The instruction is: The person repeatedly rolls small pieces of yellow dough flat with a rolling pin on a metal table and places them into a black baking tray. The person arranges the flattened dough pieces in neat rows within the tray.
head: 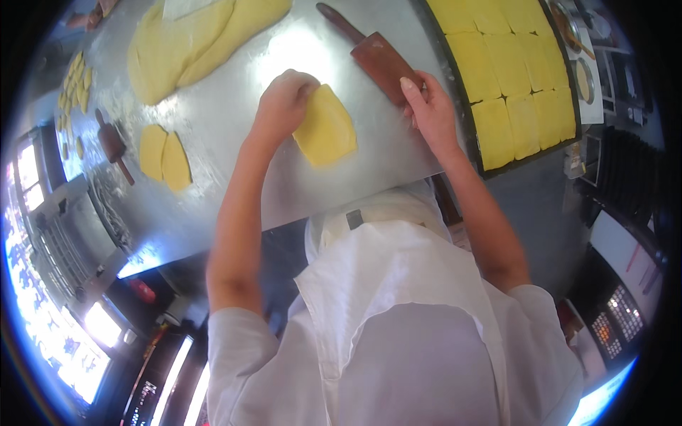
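My left hand (pixel 287 101) has its fingers closed on the upper left edge of a flat piece of yellow dough (pixel 327 130), which lies on the metal worktop (pixel 234 128). To the right, my right hand (pixel 426 106) grips the near end of a wooden rolling pin (pixel 384 66), thumb on top; the pin slants away, with its far handle free. The fingers under the pin are partly hidden.
A large mass of yellow dough (pixel 181 53) lies at the back left. Two overlapping dough pieces (pixel 162 157), another rolling pin (pixel 112 144) and many small dough pieces (pixel 74 85) are farther left. A dark tray (pixel 478 154) of flat dough squares (pixel 493 130) stands at the right.
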`<state>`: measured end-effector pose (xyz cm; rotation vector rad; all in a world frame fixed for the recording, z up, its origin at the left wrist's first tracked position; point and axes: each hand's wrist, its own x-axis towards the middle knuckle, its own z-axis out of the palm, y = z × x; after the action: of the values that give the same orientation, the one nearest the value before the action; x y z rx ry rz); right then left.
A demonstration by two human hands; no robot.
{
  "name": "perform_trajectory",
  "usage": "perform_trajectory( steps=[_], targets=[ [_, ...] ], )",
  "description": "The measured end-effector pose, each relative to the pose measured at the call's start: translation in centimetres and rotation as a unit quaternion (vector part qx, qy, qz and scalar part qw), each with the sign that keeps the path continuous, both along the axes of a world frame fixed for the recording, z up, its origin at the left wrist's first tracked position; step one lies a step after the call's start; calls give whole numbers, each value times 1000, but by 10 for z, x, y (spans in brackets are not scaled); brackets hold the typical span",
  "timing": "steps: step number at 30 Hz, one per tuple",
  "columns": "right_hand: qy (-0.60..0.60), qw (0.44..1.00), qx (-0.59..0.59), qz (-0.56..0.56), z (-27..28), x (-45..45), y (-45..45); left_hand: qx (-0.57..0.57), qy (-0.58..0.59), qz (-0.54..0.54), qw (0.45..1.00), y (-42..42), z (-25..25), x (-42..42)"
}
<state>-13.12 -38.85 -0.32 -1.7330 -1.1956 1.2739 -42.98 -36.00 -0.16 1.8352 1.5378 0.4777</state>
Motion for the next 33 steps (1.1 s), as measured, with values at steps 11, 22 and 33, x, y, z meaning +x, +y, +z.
perform_trajectory(
  steps=[11,22,33],
  targets=[
    [6,1000,9,-15,-2,-12,-3,198,42,87,975,-35,-29,22],
    [-66,997,18,-22,-6,-3,-1,222,78,143,961,-56,-28,29],
    [-61,998,18,-6,11,-1,-6,156,240,-20,958,-95,-32,70]
  ],
)
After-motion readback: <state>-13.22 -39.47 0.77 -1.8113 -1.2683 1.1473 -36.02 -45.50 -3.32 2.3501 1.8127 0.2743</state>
